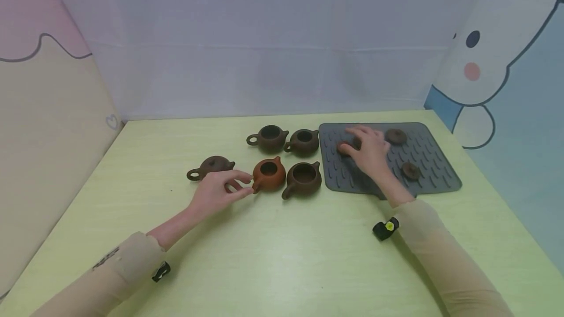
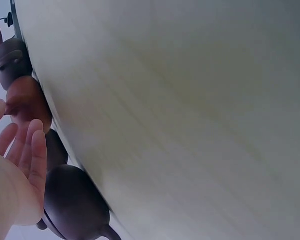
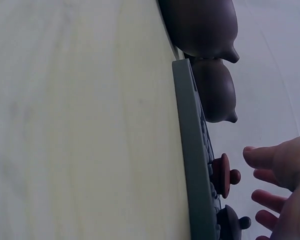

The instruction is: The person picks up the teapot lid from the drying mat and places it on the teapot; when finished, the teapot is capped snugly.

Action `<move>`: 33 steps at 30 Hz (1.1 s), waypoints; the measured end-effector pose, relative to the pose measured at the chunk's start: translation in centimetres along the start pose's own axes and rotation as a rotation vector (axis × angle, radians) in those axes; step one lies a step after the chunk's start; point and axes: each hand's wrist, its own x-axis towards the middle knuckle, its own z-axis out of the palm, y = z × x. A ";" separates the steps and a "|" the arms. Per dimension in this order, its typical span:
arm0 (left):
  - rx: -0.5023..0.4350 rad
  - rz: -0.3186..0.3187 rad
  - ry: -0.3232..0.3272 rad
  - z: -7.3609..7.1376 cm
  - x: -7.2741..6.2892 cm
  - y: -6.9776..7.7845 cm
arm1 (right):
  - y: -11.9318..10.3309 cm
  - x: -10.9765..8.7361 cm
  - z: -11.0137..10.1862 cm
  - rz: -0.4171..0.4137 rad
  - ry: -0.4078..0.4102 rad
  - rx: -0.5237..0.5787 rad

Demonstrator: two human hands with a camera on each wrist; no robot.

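1. On my head feed the left hand (image 1: 220,192) is partly open, thumb and fingers apart at the handle of the orange teapot (image 1: 270,176); it has hold of nothing, and I cannot tell whether a fingertip touches the handle
2. That teapot stands upright and lidless on the table (image 1: 282,263), spout pointing away, just beside a brown teapot (image 1: 304,180) with an open mouth
3. I see the right hand (image 1: 367,153) over the grey mat (image 1: 434,182), thumb and fingers spread; my right wrist feed shows its grasp empty, with a gap between the thumb and the red lid (image 3: 225,175)
4. The red lid sits on the mat knob outward, near a dark lid (image 3: 231,225); farther right on the mat I have a back lid (image 1: 396,136) and a front lid (image 1: 411,171)
5. Behind the orange one stand two dark teapots (image 1: 304,142), both open-mouthed
6. A lidded teapot (image 1: 213,166) is partly hidden behind the left hand
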 end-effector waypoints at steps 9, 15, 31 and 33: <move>0.004 0.025 -0.020 0.3 -0.1 0.2 | 0.4 -0.2 0.0 0.083 -0.022 -0.073; 0.020 0.032 -0.029 0.4 -0.1 0.2 | 0.7 -0.2 0.0 0.085 -0.026 -0.085; 0.006 0.048 -0.023 0.5 -0.1 0.3 | 0.5 -0.1 0.2 0.055 0.058 -0.056; 0.004 0.043 -0.030 0.5 -0.2 0.4 | 0.5 -0.1 0.3 0.052 0.071 -0.052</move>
